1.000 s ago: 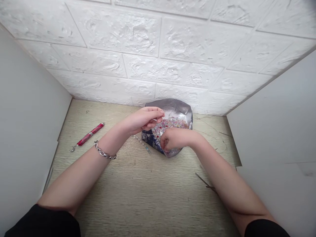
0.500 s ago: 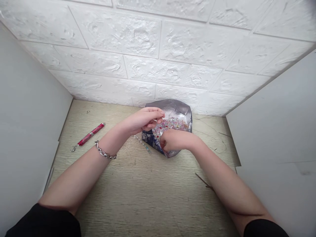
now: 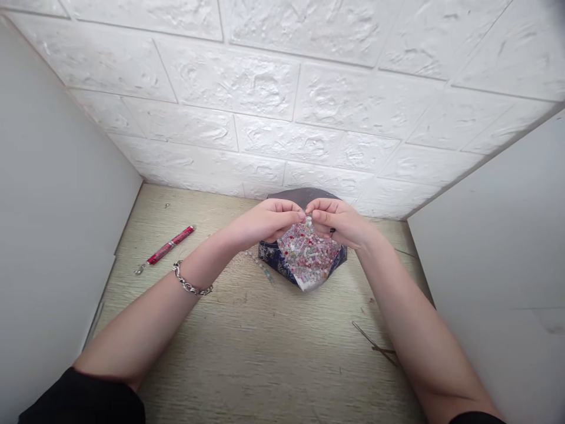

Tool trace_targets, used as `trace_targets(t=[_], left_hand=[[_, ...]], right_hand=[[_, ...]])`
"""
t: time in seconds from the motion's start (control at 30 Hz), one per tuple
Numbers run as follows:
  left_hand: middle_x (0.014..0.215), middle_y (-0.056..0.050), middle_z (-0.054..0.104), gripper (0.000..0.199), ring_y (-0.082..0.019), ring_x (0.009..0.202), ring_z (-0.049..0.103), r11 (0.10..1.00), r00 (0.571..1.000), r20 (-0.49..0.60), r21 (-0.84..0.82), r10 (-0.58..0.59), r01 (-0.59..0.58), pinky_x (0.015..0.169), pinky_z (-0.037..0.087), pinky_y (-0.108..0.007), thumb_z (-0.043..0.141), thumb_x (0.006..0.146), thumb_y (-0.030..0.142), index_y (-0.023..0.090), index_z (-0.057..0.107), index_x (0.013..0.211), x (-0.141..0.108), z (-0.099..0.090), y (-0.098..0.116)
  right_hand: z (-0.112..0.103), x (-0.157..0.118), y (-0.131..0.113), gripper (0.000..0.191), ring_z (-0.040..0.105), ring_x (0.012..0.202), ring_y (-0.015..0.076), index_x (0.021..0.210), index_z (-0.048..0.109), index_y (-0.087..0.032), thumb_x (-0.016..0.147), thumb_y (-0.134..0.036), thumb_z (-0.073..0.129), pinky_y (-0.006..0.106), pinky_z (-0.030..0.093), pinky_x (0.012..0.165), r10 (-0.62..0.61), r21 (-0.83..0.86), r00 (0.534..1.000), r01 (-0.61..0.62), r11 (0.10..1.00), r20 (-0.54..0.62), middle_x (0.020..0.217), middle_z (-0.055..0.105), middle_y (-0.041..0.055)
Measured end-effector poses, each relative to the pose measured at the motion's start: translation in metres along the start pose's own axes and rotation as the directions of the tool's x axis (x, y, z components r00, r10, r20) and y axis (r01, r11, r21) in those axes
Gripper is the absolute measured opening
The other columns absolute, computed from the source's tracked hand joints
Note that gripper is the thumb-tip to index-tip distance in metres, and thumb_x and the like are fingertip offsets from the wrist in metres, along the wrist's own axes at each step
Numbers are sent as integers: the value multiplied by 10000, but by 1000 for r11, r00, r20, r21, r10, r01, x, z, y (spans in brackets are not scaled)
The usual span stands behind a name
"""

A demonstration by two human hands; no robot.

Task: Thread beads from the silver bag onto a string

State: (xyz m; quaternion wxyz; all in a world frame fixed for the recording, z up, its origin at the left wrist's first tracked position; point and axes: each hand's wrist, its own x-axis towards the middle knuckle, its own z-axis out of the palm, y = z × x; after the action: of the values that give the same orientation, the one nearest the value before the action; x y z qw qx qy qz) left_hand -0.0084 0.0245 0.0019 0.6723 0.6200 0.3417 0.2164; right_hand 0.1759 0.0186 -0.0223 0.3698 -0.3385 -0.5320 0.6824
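An opened bag (image 3: 279,262) with a blue patterned outside and a silvery grey lining stands against the wall. Small beads (image 3: 309,250), mostly pink, white and red, fill it. Above them, my left hand (image 3: 276,221) is closed in a pinch, and so is my right hand (image 3: 338,221). Their fingertips almost meet over the bag. What each pinch holds is too small to make out. A short string of pale and light blue beads (image 3: 267,272) lies on the tabletop below my left hand, its upper part hard to see.
To the left lies a slim red rod-like item (image 3: 171,244) with a metal clasp at one end. A thin metal tool (image 3: 368,338), partly covered by my right forearm, is on the tabletop (image 3: 265,353). White brick-patterned wall (image 3: 265,88) and grey side panels (image 3: 53,176) enclose the surface.
My right hand has come up out of the beads to meet the fingertips of my left hand. The left hand keeps its pinch over the bag. The view has tilted slightly upward.
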Motion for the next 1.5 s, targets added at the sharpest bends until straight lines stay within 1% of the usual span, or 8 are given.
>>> trace_targets(t=[0.13,0.27,0.47,0.73,0.97,1.2,1.37,1.5], left_hand=[[424,88,259,155,-22,352,177,998,999,27,59,-19,18,344,115,-161,513,776,302,155,524,728,-4,0,4],[423,89,263,205,-22,357,178,994,999,38,103,-33,29,348,114,-169,546,752,342,146,521,697,-6,0,7],[421,91,260,259,-23,366,171,994,999,41,106,-12,8,351,110,-172,566,732,399,143,530,706,-4,0,6],[416,87,257,230,-24,359,172,991,1000,3,128,-30,30,358,110,-179,542,752,347,152,492,640,-3,-1,4],[413,83,261,231,-25,360,177,987,999,-26,158,-39,42,358,115,-181,534,747,322,154,468,602,-2,-1,3],[422,77,265,226,-24,367,187,978,997,-63,203,-45,57,356,116,-178,536,735,305,153,469,582,0,-2,0],[420,77,262,218,-22,362,189,977,997,-60,204,-48,59,360,119,-178,543,730,295,152,476,579,0,-3,-1],[413,78,261,244,-19,357,191,980,996,-58,183,-67,76,359,112,-180,548,734,308,154,459,567,1,-4,-2]], right_hand=[[1,2,5,264,248,393,22,765,556,-158,626,-332,699,177,208,393,-18,31,1000,19,999,-16,480,348,-83],[0,3,8,238,281,401,18,773,569,-152,634,-299,695,172,232,399,-31,39,1000,31,999,3,513,412,-70],[1,3,8,228,286,395,15,759,569,-148,629,-287,695,173,224,398,-18,51,1000,17,999,11,510,422,-71],[-3,3,8,234,259,386,15,777,595,-145,641,-312,686,180,193,391,-5,-32,1000,5,999,4,502,425,-68],[-9,3,10,214,308,395,26,813,621,-149,680,-311,659,182,209,381,-9,-156,1000,6,988,-15,495,427,-61],[-7,2,8,230,302,408,29,816,628,-150,680,-334,657,179,204,384,6,-212,1000,-10,977,-20,496,428,-58],[-7,2,8,238,298,419,30,816,634,-154,676,-345,658,177,205,392,15,-252,999,-23,968,-36,505,430,-54],[-6,1,5,254,298,428,33,823,640,-157,673,-361,653,177,213,400,18,-324,997,-40,945,-71,499,424,-55]])
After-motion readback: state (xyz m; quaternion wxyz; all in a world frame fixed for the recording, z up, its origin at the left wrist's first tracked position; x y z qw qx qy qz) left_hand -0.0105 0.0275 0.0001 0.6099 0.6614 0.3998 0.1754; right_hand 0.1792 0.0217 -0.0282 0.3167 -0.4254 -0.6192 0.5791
